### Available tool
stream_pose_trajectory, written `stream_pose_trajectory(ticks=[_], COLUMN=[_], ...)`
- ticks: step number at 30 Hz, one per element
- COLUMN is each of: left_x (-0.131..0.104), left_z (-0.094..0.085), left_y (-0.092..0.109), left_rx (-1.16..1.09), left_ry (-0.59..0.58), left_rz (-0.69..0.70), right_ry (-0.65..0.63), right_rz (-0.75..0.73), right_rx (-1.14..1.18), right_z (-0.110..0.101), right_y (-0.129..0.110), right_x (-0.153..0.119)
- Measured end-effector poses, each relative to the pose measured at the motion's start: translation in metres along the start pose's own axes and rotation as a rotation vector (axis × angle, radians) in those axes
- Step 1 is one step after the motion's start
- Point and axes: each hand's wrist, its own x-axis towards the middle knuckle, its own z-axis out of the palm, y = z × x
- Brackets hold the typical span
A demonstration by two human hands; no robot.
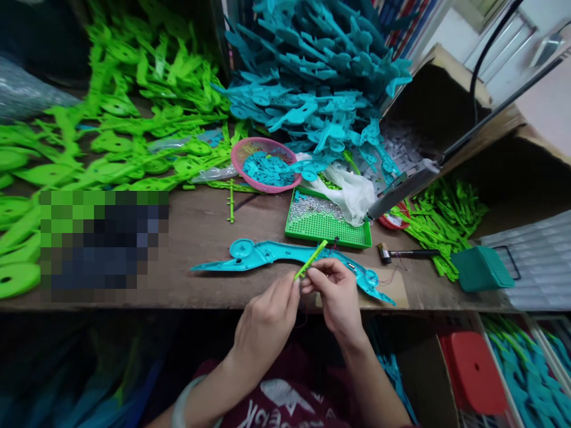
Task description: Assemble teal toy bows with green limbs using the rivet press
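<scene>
Between both hands, just in front of me, is a thin lime-green plastic strip (311, 260). My left hand (272, 309) has its fingers closed on the lower end of the strip. Thumb and fingers of my right hand (334, 291) pinch it close by; what small part lies at the fingertips is hidden. Behind the hands, a long curved blue plastic piece (263, 252) lies on the table (196, 232), partly covered by my right hand. Thin dark wires run near its right part. Another green strip (231, 202) lies farther back.
A green tray (328, 230) of small metal parts and a pink basket (263, 142) of blue pieces stand behind. A hammer (405, 254) and a green bin (479, 268) are right. Green parts (120, 142) pile left, blue parts (321, 53) at the back. A grey tool (404, 187) slants in.
</scene>
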Motion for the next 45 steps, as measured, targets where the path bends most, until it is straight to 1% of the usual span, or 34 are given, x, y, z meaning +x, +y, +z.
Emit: stream_pose_trajectory(ticks=[3,7,9,13,16,18,21,24,26,27,29,33,36,38,40,43,44,45], left_x=[0.0,-0.001,-0.001,-0.001,-0.002,-0.003,-0.006,-0.009,-0.009,-0.009,-0.007,-0.004,-0.001,0.001,0.002,0.002,0.002,0.002], left_z=[0.002,0.003,0.003,0.001,0.001,0.001,0.004,0.005,0.004,0.004,0.003,0.002,0.0,-0.002,-0.004,-0.007,-0.008,-0.008], left_y=[-0.002,-0.002,-0.001,0.002,0.004,0.005,0.005,0.003,0.0,-0.002,-0.007,-0.012,-0.011,-0.009,-0.007,-0.004,-0.004,-0.003], left_rx=[-0.035,-0.093,-0.138,-0.219,-0.277,-0.285,-0.216,-0.133,-0.101,-0.095,-0.102,-0.155,-0.218,-0.267,-0.322,-0.375,-0.382,-0.387], left_ry=[0.01,0.03,0.029,0.003,-0.05,-0.058,-0.012,0.027,0.028,0.017,-0.017,-0.084,-0.096,-0.097,-0.108,-0.124,-0.122,-0.119], left_rz=[-0.046,-0.075,-0.098,-0.127,-0.161,-0.175,-0.148,-0.083,-0.058,-0.068,-0.131,-0.27,-0.298,-0.307,-0.326,-0.355,-0.358,-0.358], right_ry=[-0.068,-0.146,-0.14,-0.072,-0.076,-0.07,-0.047,-0.056,-0.08,-0.093,-0.129,-0.223,-0.224,-0.22,-0.225,-0.242,-0.248,-0.255], right_rz=[-0.038,-0.159,-0.236,-0.46,-0.55,-0.571,-0.577,-0.573,-0.586,-0.594,-0.596,-0.514,-0.438,-0.431,-0.507,-0.699,-0.737,-0.744], right_rx=[-0.07,-0.245,-0.325,-0.488,-0.594,-0.67,-0.755,-0.77,-0.765,-0.76,-0.74,-0.629,-0.554,-0.57,-0.646,-0.74,-0.738,-0.722], right_z=[-0.006,-0.014,-0.016,-0.017,-0.016,-0.014,-0.011,-0.009,-0.009,-0.009,-0.01,-0.014,-0.017,-0.019,-0.019,-0.02,-0.02,-0.02], right_y=[0.0,0.003,0.006,0.009,0.006,0.002,-0.003,-0.003,-0.002,-0.002,0.0,0.003,0.003,0.003,0.003,0.004,0.004,0.004], right_x=[0.0,0.0,0.0,0.0,-0.001,-0.002,-0.005,-0.006,-0.005,-0.004,-0.002,0.002,0.005,0.006,0.007,0.009,0.009,0.009])
